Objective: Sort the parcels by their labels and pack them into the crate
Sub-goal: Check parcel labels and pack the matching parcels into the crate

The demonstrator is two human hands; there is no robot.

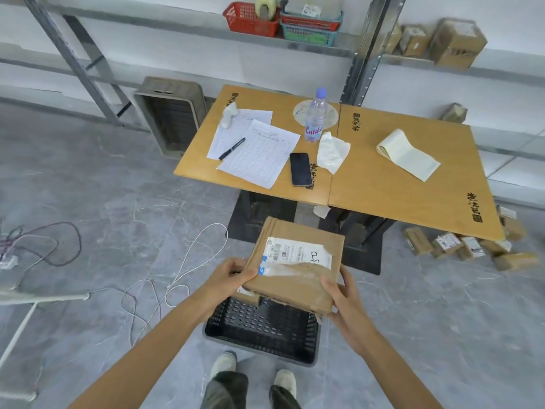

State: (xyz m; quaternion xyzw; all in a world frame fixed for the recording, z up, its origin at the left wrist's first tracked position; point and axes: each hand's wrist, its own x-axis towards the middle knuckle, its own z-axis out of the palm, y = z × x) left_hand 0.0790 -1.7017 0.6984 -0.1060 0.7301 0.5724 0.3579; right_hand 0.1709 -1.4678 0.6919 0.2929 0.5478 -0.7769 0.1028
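- Grey storeroom floor (pixel 88 172), metal shelving (pixel 368 54) behind, wooden table (pixel 383 187) in the middle.
- Black crate (pixel 259 335) on the floor by the feet. Looks nearly empty, just one small box (pixel 247 295) at its far edge.
- Brown parcel (pixel 295 278), label up, held just above the crate.
- Grip-wise, left hand (pixel 233 276) and right hand (pixel 339 293) each clutch a near corner.
- Early days I reckon: small parcels (pixel 460 246) heaped on the floor beside the table, unpacked.

This is a parcel stockroom or small depot. Steel racking (pixel 362 54) holds taped cardboard parcels (pixel 457 44), and a heap of parcels (pixel 472 246) lies on the bare grey floor (pixel 103 187) near a black plastic crate (pixel 224 338). A worktable (pixel 383 187) carries printed sheets (pixel 262 154), a pen (pixel 231 149) and what looks like label backing (pixel 410 154).
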